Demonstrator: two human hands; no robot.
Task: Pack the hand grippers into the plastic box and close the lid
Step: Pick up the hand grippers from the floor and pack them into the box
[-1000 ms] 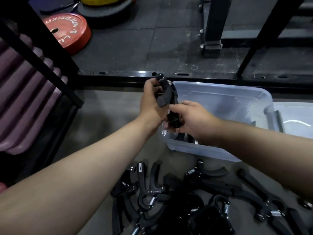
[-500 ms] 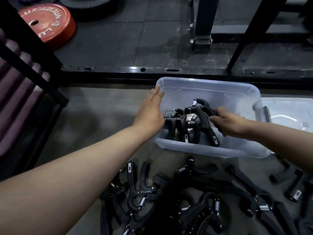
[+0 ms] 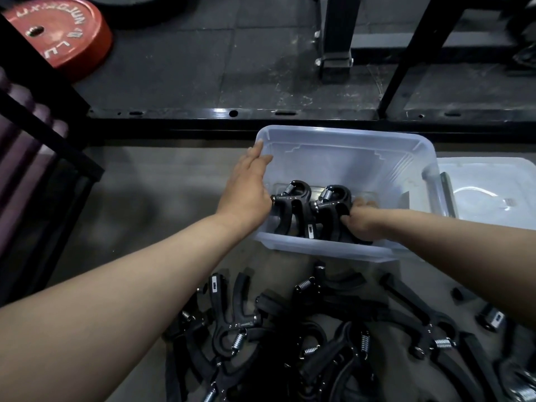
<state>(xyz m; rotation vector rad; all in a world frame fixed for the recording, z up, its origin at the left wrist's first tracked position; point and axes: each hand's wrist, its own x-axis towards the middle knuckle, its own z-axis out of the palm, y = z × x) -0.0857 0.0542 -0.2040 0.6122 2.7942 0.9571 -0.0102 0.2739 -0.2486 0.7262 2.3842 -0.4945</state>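
Two grippers stood in the box [image 3: 345,140].
Left hand [image 3: 246,190] lay flat-fingered on its wall; right hand [image 3: 361,224] gripped the right gripper [image 3: 332,206].

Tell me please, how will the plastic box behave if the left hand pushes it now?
The box is thin, clear plastic holding only two grippers, so it is probably light. It would likely slide on the smooth floor. Its walls may flex.

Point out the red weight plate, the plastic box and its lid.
red weight plate [image 3: 62,39]: head view, top face.
plastic box [image 3: 342,134]: head view, far rim.
lid [image 3: 490,195]: head view, top surface.
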